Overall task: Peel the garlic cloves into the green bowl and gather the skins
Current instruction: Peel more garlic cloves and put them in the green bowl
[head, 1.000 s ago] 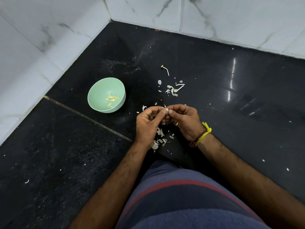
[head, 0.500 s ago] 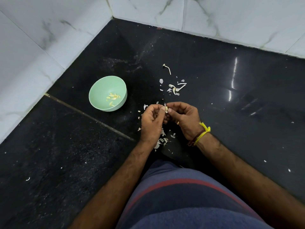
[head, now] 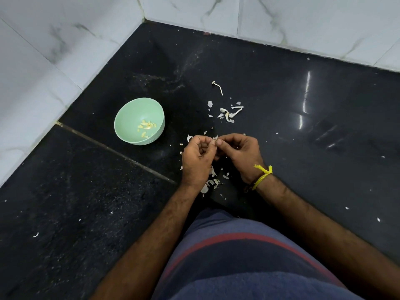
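A green bowl (head: pixel 129 118) stands on the black floor left of my hands, with several peeled yellowish cloves (head: pixel 146 126) inside. My left hand (head: pixel 195 158) and my right hand (head: pixel 240 155) meet fingertip to fingertip just right of the bowl. Between them they pinch a small garlic clove (head: pixel 215 139) with white skin sticking up. Loose skins (head: pixel 211 184) lie on the floor under my hands. More skins and a stem (head: pixel 229 113) lie scattered beyond my hands.
White marble walls (head: pixel 54 50) meet in a corner at the far left. A thin garlic stalk (head: pixel 218 87) lies further back. My knee in blue and red cloth (head: pixel 238 256) fills the lower middle. A floor joint (head: pixel 112 150) runs diagonally past the bowl.
My hands have stayed together on the clove, with the fingers shifting slightly as they work at the skin. The bowl has not moved.
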The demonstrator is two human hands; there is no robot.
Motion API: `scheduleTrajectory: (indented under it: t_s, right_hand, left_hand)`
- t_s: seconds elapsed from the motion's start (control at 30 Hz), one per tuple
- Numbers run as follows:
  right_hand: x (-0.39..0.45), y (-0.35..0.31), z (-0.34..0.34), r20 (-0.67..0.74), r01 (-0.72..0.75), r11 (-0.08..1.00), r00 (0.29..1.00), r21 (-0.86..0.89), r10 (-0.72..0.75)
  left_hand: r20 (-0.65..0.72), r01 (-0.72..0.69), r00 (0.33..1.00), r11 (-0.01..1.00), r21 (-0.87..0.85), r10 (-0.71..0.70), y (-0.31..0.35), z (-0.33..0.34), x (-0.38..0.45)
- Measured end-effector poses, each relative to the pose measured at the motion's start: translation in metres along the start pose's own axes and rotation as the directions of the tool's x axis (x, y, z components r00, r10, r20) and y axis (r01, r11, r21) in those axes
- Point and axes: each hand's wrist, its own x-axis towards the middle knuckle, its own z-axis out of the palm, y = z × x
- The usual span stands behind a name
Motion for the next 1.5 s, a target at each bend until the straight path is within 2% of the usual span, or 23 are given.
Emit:
scheduleTrajectory:
  t_s: [0.13,0.2,0.33,0.43,0.5,0.6,0.73,0.8,0.93,1.1,1.2,1.33,1.5]
  right_hand:
    - [0.000,0.001,0.003,0.015,-0.074,0.973,0.997,0.217,0.073]
    - [0.000,0.001,0.004,0.034,-0.122,0.942,0.993,0.313,0.117]
    - [0.003,-0.003,-0.001,0.102,-0.250,0.850,0.968,0.463,0.229]
    - [0.004,-0.007,-0.004,0.136,-0.299,0.805,0.954,0.512,0.268]
    - [0.004,-0.008,-0.005,0.144,-0.316,0.792,0.948,0.523,0.284]
    - [0.005,-0.009,-0.005,0.162,-0.345,0.772,0.938,0.534,0.307]
    - [0.006,-0.007,-0.005,0.210,-0.378,0.780,0.926,0.499,0.315]
    - [0.006,-0.006,-0.006,0.225,-0.391,0.785,0.920,0.481,0.321]
    - [0.005,-0.003,-0.008,0.203,-0.331,0.847,0.942,0.417,0.268]
    - [0.005,-0.001,-0.011,0.113,-0.190,0.929,0.980,0.317,0.162]
    - [0.004,0.003,-0.009,0.118,-0.141,0.951,0.987,0.274,0.112]
    - [0.002,0.005,-0.003,0.101,-0.117,0.961,0.990,0.249,0.094]
    - [0.002,0.002,0.001,0.098,-0.151,0.951,0.987,0.269,0.129]
  left_hand:
    - [-0.071,0.047,0.996,0.994,-0.096,-0.054,0.000,0.000,0.003]
    - [-0.086,0.043,0.995,0.995,-0.089,-0.051,-0.001,-0.001,0.004]
    - [-0.073,-0.007,0.997,1.000,0.008,0.008,0.000,-0.003,0.000]
    - [-0.115,-0.047,0.991,0.991,0.127,0.062,0.001,-0.005,0.000]
    - [-0.124,-0.074,0.988,0.988,0.136,0.091,0.002,-0.007,0.002]
    - [-0.053,-0.135,0.988,0.982,0.131,0.143,0.004,-0.008,0.001]
    - [0.014,-0.270,0.961,0.926,0.264,0.276,0.003,-0.007,0.002]
    - [0.008,-0.246,0.967,0.923,0.296,0.255,0.003,-0.005,0.002]
    - [0.041,-0.066,0.997,0.976,0.208,0.058,0.005,-0.006,0.004]
    - [0.132,-0.147,0.984,0.957,0.252,0.117,0.008,-0.014,0.006]
    - [0.094,-0.171,0.984,0.953,0.251,0.152,0.012,-0.011,0.004]
    - [-0.010,-0.079,0.997,0.986,0.144,0.082,0.011,-0.013,0.004]
    - [0.090,-0.014,0.996,1.000,-0.012,0.016,0.010,-0.015,0.003]
